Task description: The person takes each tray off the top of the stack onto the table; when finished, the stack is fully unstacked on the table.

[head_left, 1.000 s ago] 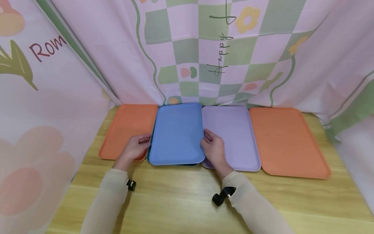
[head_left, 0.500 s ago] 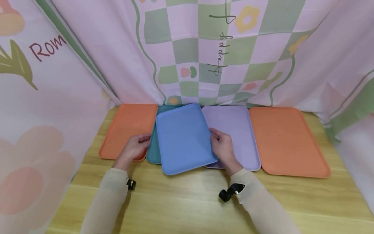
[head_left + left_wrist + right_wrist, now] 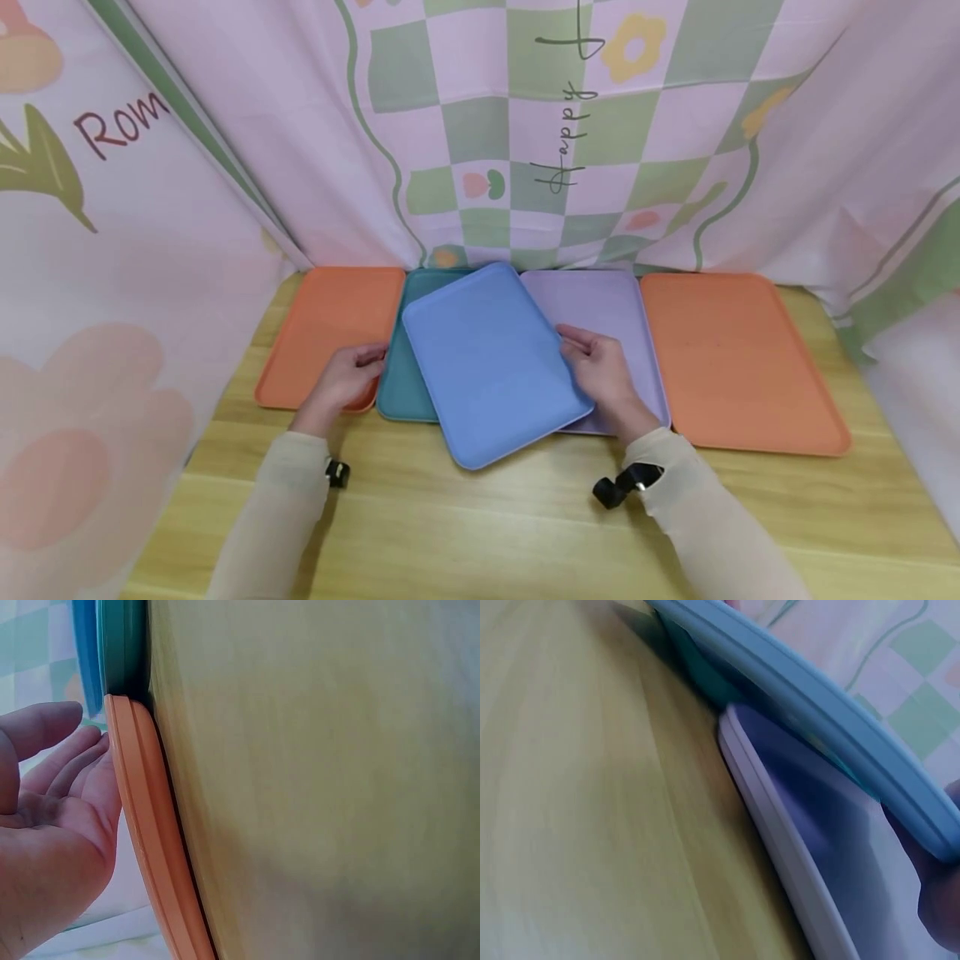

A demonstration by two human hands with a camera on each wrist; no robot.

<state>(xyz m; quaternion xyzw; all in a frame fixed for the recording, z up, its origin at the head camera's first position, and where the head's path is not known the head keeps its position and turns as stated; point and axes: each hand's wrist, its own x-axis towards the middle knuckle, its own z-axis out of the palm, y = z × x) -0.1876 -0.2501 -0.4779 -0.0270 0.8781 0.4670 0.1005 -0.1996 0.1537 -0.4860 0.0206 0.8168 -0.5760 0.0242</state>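
A blue tray (image 3: 495, 367) is turned askew and raised over the teal tray (image 3: 408, 379) and the purple tray (image 3: 588, 296). By its right edge my right hand (image 3: 603, 371) grips it. In the right wrist view a gap shows between the blue tray (image 3: 817, 697) and the purple tray (image 3: 780, 832) under it. My left hand (image 3: 348, 375) is over the left orange tray (image 3: 345, 308), near the teal tray's left edge. Its thumb and fingers are apart with nothing between them in the left wrist view, beside the orange tray rim (image 3: 154, 817).
Another orange tray (image 3: 735, 358) lies at the right end of the row. The trays lie along the back of a wooden table (image 3: 480, 525). A patterned curtain (image 3: 480, 133) hangs right behind them, and more cloth (image 3: 112, 333) hangs at the left.
My right hand has moved right and turned the blue tray, swinging its near end forward and uncovering part of the teal tray. The left hand has stayed in place, no longer at the blue tray's edge.
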